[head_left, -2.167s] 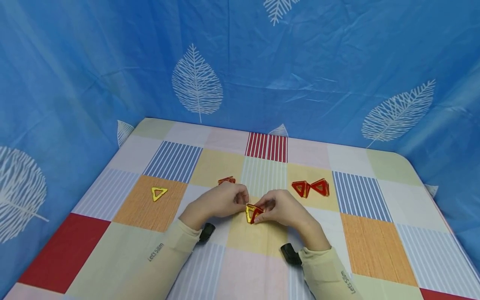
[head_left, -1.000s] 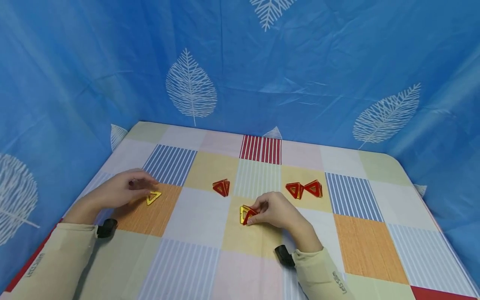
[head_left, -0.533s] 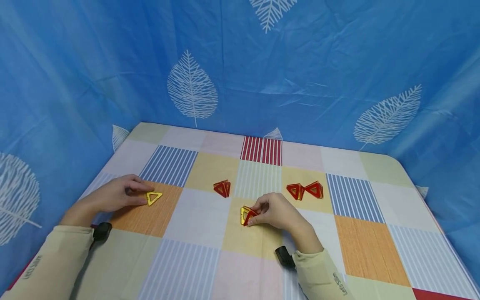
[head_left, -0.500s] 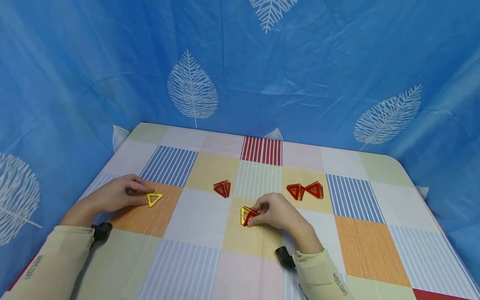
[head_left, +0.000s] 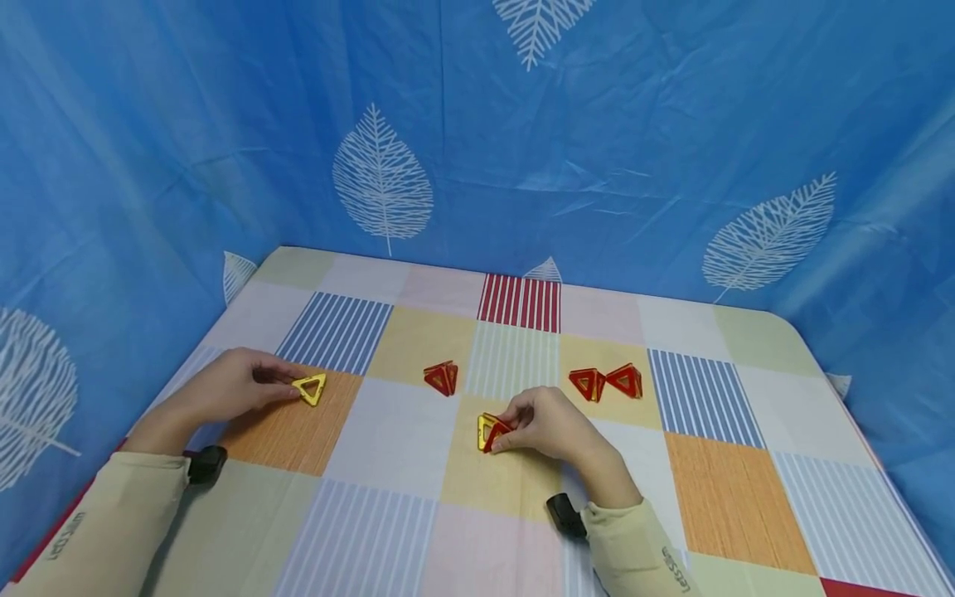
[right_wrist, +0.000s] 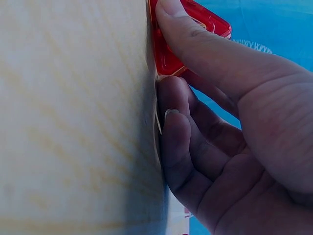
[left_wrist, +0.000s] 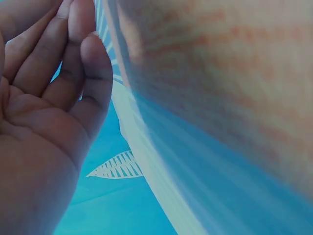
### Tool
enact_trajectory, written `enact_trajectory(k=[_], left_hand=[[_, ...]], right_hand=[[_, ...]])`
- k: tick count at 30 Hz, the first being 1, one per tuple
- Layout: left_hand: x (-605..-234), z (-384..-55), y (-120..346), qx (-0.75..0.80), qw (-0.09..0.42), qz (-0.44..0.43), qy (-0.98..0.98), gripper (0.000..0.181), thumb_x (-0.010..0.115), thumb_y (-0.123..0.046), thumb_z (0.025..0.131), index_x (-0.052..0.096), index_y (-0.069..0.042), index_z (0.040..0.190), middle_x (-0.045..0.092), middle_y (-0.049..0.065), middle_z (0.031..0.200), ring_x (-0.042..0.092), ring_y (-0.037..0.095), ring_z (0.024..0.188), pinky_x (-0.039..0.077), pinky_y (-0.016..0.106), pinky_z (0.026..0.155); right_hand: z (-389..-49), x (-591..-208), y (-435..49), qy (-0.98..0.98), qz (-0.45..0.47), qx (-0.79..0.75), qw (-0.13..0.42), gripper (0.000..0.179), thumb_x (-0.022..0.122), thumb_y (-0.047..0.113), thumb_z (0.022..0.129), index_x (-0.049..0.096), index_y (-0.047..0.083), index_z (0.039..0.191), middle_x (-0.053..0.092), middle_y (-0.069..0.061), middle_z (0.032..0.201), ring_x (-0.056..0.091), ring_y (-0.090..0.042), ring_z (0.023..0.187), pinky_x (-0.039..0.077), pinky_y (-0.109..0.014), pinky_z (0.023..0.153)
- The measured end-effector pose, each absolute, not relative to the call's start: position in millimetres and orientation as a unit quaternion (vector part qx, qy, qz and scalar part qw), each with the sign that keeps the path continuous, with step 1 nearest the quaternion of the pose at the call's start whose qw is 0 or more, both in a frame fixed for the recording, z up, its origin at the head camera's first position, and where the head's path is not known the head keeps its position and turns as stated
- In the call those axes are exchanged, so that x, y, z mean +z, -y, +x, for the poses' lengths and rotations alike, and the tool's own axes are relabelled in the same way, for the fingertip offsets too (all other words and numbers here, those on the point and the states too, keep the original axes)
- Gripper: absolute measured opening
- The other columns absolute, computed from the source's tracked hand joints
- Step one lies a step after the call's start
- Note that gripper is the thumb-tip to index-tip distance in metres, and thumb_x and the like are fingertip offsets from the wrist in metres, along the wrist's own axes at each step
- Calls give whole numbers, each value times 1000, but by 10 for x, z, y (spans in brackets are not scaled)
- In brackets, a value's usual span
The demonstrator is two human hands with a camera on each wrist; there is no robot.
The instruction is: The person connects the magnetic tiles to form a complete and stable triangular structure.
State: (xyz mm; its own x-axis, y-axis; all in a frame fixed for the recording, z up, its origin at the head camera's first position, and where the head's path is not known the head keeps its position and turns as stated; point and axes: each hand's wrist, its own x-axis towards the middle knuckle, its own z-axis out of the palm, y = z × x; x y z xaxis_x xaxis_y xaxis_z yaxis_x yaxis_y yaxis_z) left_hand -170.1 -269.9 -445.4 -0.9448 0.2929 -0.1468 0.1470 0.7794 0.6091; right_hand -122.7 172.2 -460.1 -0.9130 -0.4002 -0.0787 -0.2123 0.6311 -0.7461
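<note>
At the left of the table, my left hand [head_left: 242, 385] pinches a yellow triangular magnetic tile [head_left: 318, 390] between thumb and fingers. The left wrist view shows that hand [left_wrist: 54, 103], but the tile is out of sight there. Near the middle, my right hand [head_left: 548, 424] grips a partly built shape of red triangular tiles [head_left: 498, 433] with a yellow triangular tile [head_left: 482, 433] at its left side. In the right wrist view, the thumb presses on a red tile [right_wrist: 168, 58] close to the tabletop, and the other fingers are curled beneath.
A small red pyramid of tiles [head_left: 442, 378] stands behind and left of my right hand. Farther right sit two more red pyramids, one [head_left: 585, 384] touching or nearly touching the other [head_left: 625, 381]. Blue leaf-patterned cloth [head_left: 597, 166] hangs behind the patchwork-covered table [head_left: 388, 439].
My left hand left the red-and-yellow shape and reached left to the yellow tile. It now pinches that tile, which has turned and shifted slightly right. My right hand keeps its hold.
</note>
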Motion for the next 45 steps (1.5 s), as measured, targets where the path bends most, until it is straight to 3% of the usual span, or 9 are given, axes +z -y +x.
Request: enact_trajectory(k=[7,16,32,45], left_hand=[[-4357,-1660,2578,335,108,121,-928,28,78,-25,90,78,-6,110,72,7,103,57,25,85,52,29,67],[-4400,-1639,2393,337,93,176,-920,15,76,-15,91,78,-8,105,69,-4,83,57,20,75,49,28,61],[-4418,-1627,2105,344,70,209,-913,11,77,-17,91,77,-12,101,71,-9,84,63,14,78,51,32,70],[-4371,-1539,1322,411,85,326,-847,13,77,-19,91,77,-11,102,71,-15,85,64,8,78,52,33,72]], right_hand=[[-1241,-4598,-1726,-897,-171,-390,116,24,94,25,70,77,15,82,63,9,71,55,-10,65,49,-28,60],[-1234,-4614,-1724,-897,-173,-390,116,24,94,26,69,76,15,81,62,9,71,55,-10,65,49,-28,59],[-1230,-4630,-1728,-900,-171,-384,112,25,95,27,69,76,15,81,61,8,70,54,-10,64,48,-28,58],[-1226,-4629,-1733,-898,-167,-390,114,25,95,27,69,76,15,81,62,8,71,55,-11,66,48,-29,59]])
